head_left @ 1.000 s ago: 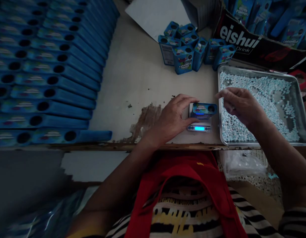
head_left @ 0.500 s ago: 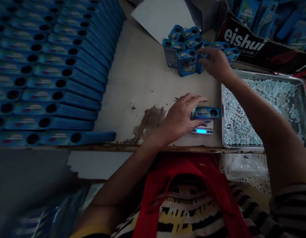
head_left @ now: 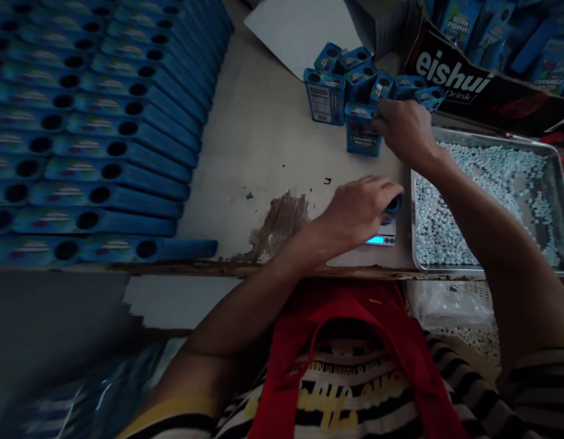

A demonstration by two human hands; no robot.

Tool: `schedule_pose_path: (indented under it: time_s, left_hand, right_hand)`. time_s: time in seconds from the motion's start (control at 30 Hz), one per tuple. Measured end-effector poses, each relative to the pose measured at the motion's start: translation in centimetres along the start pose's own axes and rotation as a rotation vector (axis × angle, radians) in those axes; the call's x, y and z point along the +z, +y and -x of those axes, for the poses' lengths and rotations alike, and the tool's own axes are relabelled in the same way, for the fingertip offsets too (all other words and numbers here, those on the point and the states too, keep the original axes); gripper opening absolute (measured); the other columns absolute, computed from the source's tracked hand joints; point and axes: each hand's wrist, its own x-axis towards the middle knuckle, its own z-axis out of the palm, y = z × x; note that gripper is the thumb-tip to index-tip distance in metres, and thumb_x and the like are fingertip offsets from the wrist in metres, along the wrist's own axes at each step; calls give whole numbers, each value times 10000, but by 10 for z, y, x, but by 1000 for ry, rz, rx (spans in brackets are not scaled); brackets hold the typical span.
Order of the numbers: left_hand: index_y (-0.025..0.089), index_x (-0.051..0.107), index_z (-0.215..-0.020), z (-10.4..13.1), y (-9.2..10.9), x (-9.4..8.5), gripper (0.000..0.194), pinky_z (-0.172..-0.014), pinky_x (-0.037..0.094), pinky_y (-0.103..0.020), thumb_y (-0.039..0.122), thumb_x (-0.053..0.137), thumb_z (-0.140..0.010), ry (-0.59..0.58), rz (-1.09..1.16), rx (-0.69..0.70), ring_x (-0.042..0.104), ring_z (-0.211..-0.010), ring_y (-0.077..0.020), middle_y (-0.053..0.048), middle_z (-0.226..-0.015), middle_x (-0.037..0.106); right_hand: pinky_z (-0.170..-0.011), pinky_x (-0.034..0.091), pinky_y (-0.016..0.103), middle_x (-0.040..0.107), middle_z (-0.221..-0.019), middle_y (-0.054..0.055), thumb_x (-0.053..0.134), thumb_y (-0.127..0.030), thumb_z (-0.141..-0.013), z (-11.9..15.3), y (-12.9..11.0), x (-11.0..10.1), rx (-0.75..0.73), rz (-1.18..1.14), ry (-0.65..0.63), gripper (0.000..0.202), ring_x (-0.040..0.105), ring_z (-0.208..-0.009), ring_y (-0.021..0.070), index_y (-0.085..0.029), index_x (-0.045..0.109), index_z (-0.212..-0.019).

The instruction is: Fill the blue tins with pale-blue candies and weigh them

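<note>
A small digital scale (head_left: 383, 240) with a lit blue display sits near the table's front edge. My left hand (head_left: 361, 210) is closed round a blue box (head_left: 394, 206) on the scale and covers most of it. Farther back, my right hand (head_left: 403, 125) pinches the top right corner of another blue box (head_left: 361, 137), which stands upright in front of a loose group of blue boxes (head_left: 325, 100). To the right lies a metal tray (head_left: 415, 231) with small pale blue and white candies (head_left: 450, 225).
Rows of blue boxes (head_left: 126, 152) fill the left of the table. A black carton (head_left: 474, 85) holding more blue boxes stands at the back right. A white sheet (head_left: 304, 36) lies at the back, and a plastic bag (head_left: 450, 305) is below the table edge.
My left hand has moved right and closed over the box on the scale. My right hand has come nearer and taken hold of the front box, which now stands apart from the group.
</note>
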Motion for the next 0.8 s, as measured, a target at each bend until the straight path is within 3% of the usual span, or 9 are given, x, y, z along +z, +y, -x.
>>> schedule_pose_path:
  time_s: [0.07, 0.13, 0.23, 0.3, 0.43, 0.57, 0.7, 0.8]
  left_hand:
    - [238, 746, -1392, 20, -17, -25, 409, -1104, 612, -406, 115, 713, -1003, 85, -3, -55, 746, -1297, -301, -78, -1368, 790]
    - [235, 750, -1382, 49, -40, -55, 372, -1141, 603, -409, 182, 751, -1013, 149, -34, -153, 750, -1274, -285, -62, -1374, 797]
    - [167, 760, -1342, 95, -75, -94, 313, -1101, 615, -428, 337, 747, -1079, 196, -126, -365, 752, -1142, -265, -92, -1322, 810]
    - [153, 763, -1330, 121, -95, -109, 390, -1012, 632, -424, 469, 727, -1105, 195, -162, -502, 733, -999, -240, -95, -1227, 822]
    - [181, 779, -1325, 155, -117, -122, 560, -931, 642, -421, 656, 739, -1031, 109, -138, -601, 696, -907, -227, -76, -1157, 831]
    - [202, 790, -1319, 175, -131, -124, 641, -1004, 645, -447, 718, 681, -955, 73, -33, -563, 725, -960, -234, -62, -1227, 830]
    - [204, 811, -1293, 191, -145, -125, 652, -1049, 637, -441, 670, 642, -869, 55, -19, -518, 763, -1063, -253, -44, -1248, 842]
    - [217, 834, -1270, 199, -154, -127, 654, -1087, 618, -420, 685, 617, -868, 75, -23, -483, 770, -1154, -257, -32, -1261, 857]
  right_hand:
    - [-707, 227, 344, 742, -859, 41, 778, -200, -1089, 34, 7, -13, -17, 92, 15, 62, 582, -816, 182, -170, 809, -1045]
    - [-714, 277, 350, 833, -988, 86, 707, -242, -1115, 74, 15, -20, -70, 156, 36, 149, 668, -837, 230, -178, 831, -1168]
    - [-698, 342, 350, 864, -975, 91, 610, -282, -1128, 130, 22, -15, -134, 147, 27, 244, 740, -797, 253, -200, 825, -1208]
    - [-665, 337, 346, 869, -939, 88, 565, -310, -1136, 158, 22, -3, -153, 144, 5, 284, 756, -756, 253, -217, 821, -1216]
    - [-614, 307, 345, 875, -904, 105, 507, -350, -1148, 192, 28, 22, -172, 162, 48, 351, 768, -688, 269, -228, 831, -1210]
    - [-595, 353, 365, 864, -873, 139, 519, -425, -1138, 196, 46, 34, -164, 76, 122, 389, 775, -650, 313, -228, 851, -1176]
    - [-599, 414, 364, 790, -782, 78, 658, -547, -1060, 195, 45, 22, -53, -235, 80, 401, 698, -593, 273, -248, 844, -1252]
    - [-562, 385, 358, 650, -696, 18, 788, -564, -1010, 191, 34, 5, 168, -626, 115, 340, 567, -581, 224, -306, 834, -1225]
